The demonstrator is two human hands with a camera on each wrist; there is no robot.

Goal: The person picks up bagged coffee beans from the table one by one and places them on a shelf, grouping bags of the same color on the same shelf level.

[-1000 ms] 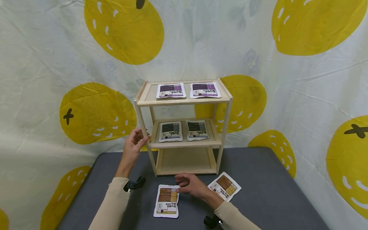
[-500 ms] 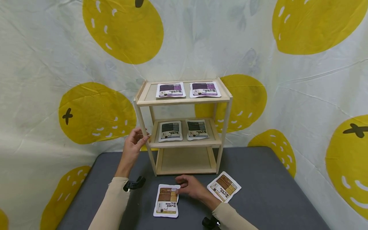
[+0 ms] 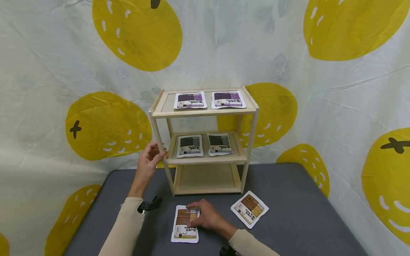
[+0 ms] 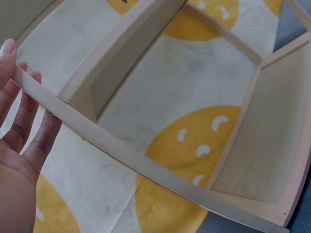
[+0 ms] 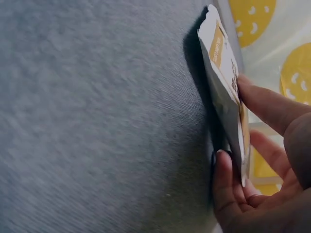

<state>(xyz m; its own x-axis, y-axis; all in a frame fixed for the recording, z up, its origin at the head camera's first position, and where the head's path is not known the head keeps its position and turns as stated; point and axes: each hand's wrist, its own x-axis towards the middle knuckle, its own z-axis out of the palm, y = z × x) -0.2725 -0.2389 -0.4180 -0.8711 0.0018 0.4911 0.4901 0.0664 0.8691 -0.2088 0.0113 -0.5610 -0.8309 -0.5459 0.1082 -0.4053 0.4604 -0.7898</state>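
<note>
A small wooden shelf (image 3: 205,161) with three tiers stands on the grey table. My left hand (image 3: 150,156) holds its front left post (image 4: 121,148), thumb on one side and fingers behind. Close in front of the shelf, my right hand (image 3: 206,216) pinches the right edge of a white pouch with a brown label (image 3: 184,231). In the right wrist view the thumb lies on the pouch's (image 5: 226,87) printed face and fingertips reach under its edge. A second brown-labelled pouch (image 3: 250,209) lies tilted on the table to the right.
Two purple-labelled pouches (image 3: 190,100) lie on the top tier, two dark-labelled pouches (image 3: 190,146) on the middle one. The bottom tier (image 3: 205,179) shows bare wood. Behind hangs a pale cloth (image 3: 205,46) with yellow fruit shapes.
My right hand has shifted left onto the near brown-labelled pouch, its thumb now over the label and fingers at the edge. The left hand stays on the post.
</note>
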